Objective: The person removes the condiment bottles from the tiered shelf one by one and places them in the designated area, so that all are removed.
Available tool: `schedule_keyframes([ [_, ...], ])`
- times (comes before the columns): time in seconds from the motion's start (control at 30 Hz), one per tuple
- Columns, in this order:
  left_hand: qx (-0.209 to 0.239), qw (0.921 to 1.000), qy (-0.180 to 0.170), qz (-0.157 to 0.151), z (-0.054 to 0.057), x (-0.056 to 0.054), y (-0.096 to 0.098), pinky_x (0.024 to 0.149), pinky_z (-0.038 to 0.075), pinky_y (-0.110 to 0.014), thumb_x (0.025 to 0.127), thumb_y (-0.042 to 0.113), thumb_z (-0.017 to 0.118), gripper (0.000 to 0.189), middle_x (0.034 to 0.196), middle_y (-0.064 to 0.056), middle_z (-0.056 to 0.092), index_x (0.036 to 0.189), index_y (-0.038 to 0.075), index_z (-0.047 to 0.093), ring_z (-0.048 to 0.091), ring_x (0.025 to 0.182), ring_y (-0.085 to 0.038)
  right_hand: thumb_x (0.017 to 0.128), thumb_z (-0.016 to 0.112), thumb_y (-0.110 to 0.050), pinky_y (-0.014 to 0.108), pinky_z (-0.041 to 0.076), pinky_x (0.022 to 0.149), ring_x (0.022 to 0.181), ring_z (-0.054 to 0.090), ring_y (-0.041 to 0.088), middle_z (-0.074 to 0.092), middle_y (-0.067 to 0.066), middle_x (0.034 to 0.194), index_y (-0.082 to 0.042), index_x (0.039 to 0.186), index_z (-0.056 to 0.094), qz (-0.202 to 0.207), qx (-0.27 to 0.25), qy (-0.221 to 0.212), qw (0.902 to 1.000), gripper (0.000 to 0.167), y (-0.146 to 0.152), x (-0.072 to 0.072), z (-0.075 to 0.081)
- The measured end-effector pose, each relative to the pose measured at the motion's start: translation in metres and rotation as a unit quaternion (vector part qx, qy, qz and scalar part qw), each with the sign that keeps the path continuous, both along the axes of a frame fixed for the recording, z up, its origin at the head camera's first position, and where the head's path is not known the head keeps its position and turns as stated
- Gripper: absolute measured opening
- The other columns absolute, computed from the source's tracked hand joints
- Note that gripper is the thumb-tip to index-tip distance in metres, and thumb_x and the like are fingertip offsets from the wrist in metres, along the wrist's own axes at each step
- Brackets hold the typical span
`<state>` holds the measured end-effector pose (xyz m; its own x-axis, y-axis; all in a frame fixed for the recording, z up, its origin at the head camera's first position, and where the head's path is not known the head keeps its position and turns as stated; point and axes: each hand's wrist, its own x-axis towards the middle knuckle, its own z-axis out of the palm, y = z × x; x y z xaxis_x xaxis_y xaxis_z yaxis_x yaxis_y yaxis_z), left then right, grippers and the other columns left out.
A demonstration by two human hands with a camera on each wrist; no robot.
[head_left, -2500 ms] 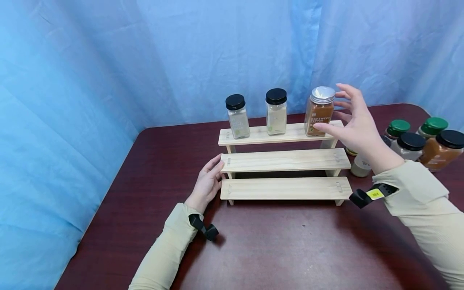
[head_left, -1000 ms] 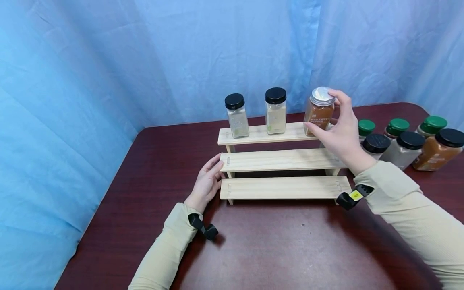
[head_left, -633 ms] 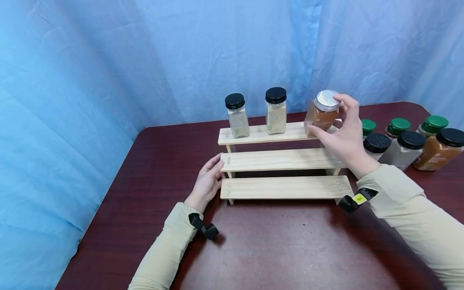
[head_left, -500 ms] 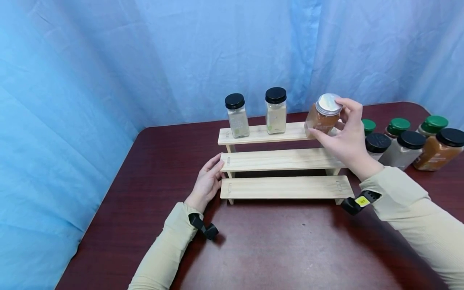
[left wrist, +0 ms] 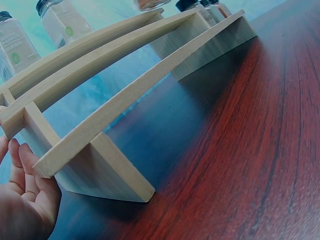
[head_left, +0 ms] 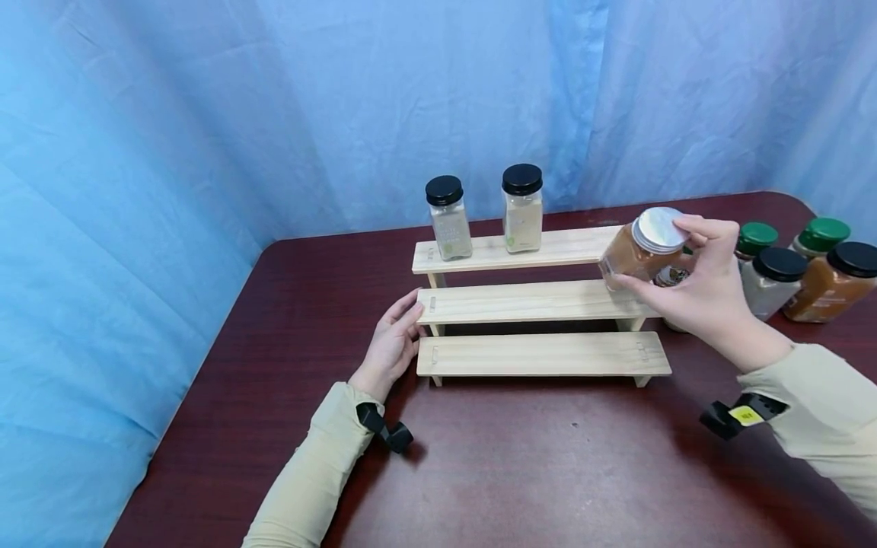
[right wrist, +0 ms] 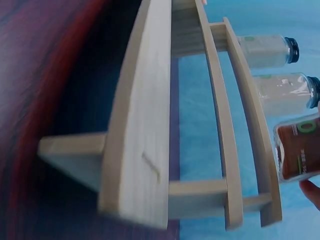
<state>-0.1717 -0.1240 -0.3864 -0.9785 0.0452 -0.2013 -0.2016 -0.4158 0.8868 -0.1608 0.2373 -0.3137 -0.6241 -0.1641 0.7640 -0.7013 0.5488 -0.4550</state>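
My right hand (head_left: 715,293) holds a spice jar (head_left: 633,255) of reddish-brown powder with a silver lid, thumb low on its side and fingers at the lid. Tilted, the jar overlaps the right end of the top and middle tiers in the head view; its brown body (right wrist: 300,150) shows beside the rack in the right wrist view. My left hand (head_left: 387,346) grips the left end of the three-tier wooden rack (head_left: 534,301) at the middle tier. Two black-lidded jars of pale powder, one at the left end (head_left: 452,228) and one at mid-tier (head_left: 524,217), stand on the top tier.
Right of the rack several more spice jars stand on the dark red table (head_left: 521,457). Among them are green-lidded jars (head_left: 822,234), a black-lidded jar (head_left: 774,278) and an orange-brown jar (head_left: 825,285). A blue curtain (head_left: 384,114) hangs behind and at the left.
My right hand closed on the silver-lidded jar, which stood on the top tier's right end, then tilted it and moved it right and toward me. The left hand stays put.
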Motion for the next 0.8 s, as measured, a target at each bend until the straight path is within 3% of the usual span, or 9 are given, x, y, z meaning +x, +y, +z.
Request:
schedule_keyframes([
  [0.27,-0.004,1.0000,0.000,0.000,-0.001,-0.001,0.000,0.055,0.040,-0.014,0.098,0.006,0.047,0.046,0.088,0.008,0.062,0.143,0.001,0.037,0.048,0.056,-0.001,0.076,0.055,-0.071,-0.001,0.035,0.079,0.109,0.042,-0.013,0.034,-0.025,0.120,0.008,0.114,0.028,-0.028,0.043,0.007,0.9986,0.092,0.016,0.020,-0.002],
  [0.5,-0.004,1.0000,-0.001,-0.001,-0.001,0.000,0.000,0.055,0.040,-0.014,0.098,0.006,0.048,0.046,0.089,0.007,0.061,0.143,0.001,0.037,0.048,0.057,-0.001,0.080,0.050,-0.069,0.001,0.036,0.068,0.110,0.036,-0.017,0.032,-0.027,0.126,0.005,0.123,0.031,-0.034,0.119,0.014,0.9922,0.087,0.032,0.032,-0.002],
  [0.67,0.001,1.0000,0.001,-0.003,-0.002,-0.001,0.000,0.055,0.040,-0.014,0.097,0.006,0.049,0.048,0.089,0.007,0.062,0.143,0.000,0.035,0.049,0.057,-0.001,0.080,0.048,-0.069,0.006,0.036,0.057,0.097,0.035,-0.021,0.045,-0.014,0.115,0.004,0.124,0.032,-0.040,0.141,0.002,0.9891,0.086,0.042,0.042,-0.006],
  [0.8,-0.001,1.0000,0.001,-0.001,-0.001,-0.001,0.000,0.055,0.040,-0.014,0.097,0.006,0.049,0.048,0.089,0.007,0.062,0.143,0.001,0.036,0.049,0.057,-0.001,0.077,0.048,-0.072,0.003,0.040,0.056,0.086,0.036,-0.026,0.039,-0.020,0.116,0.005,0.123,0.030,-0.047,0.134,-0.024,0.9896,0.091,0.049,0.049,-0.010],
])
